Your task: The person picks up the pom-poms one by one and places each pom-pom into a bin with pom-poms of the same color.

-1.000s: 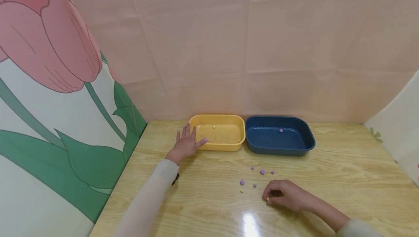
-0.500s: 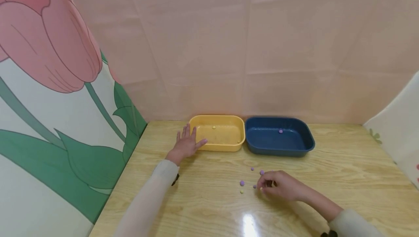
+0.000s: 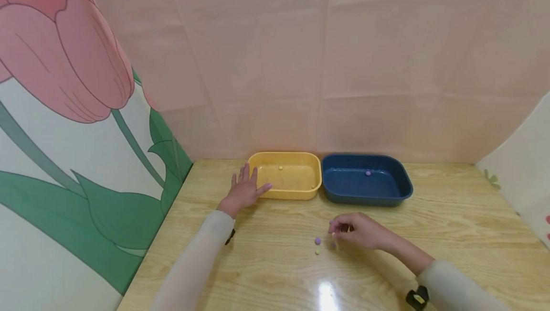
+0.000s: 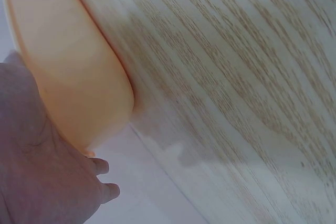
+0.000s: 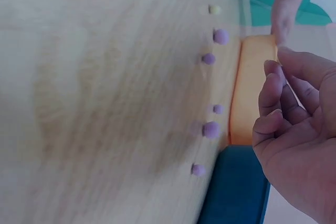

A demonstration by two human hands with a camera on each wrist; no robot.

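Note:
My right hand [image 3: 361, 230] is above the table, thumb and fingertips pinching a tiny yellow ball [image 3: 333, 234]; the right wrist view hides that ball behind the fingers. Below and around this hand lie several small purple balls [image 5: 211, 129], some covered by it in the head view. A purple ball [image 3: 317, 241] and a loose yellow ball [image 3: 317, 252] sit to its left. My left hand [image 3: 242, 191], fingers spread, rests against the left end of the yellow tray [image 3: 292, 195]. The left wrist view shows this hand [image 4: 42, 150] beside the tray's outer wall [image 4: 89, 72].
A dark blue tray [image 3: 365, 200] stands right of the yellow one, with a purple ball [image 3: 368, 173] inside. Yellow balls [image 3: 280, 168] lie in the yellow tray. A pink cloth [image 3: 275, 86] rises behind the wooden table [image 3: 266, 263]; a tulip-printed panel [image 3: 77, 62] borders it on the left.
My right hand has lifted the small yellow ball and moved forward and left, over the purple balls towards the trays. My left hand has stayed at the yellow tray.

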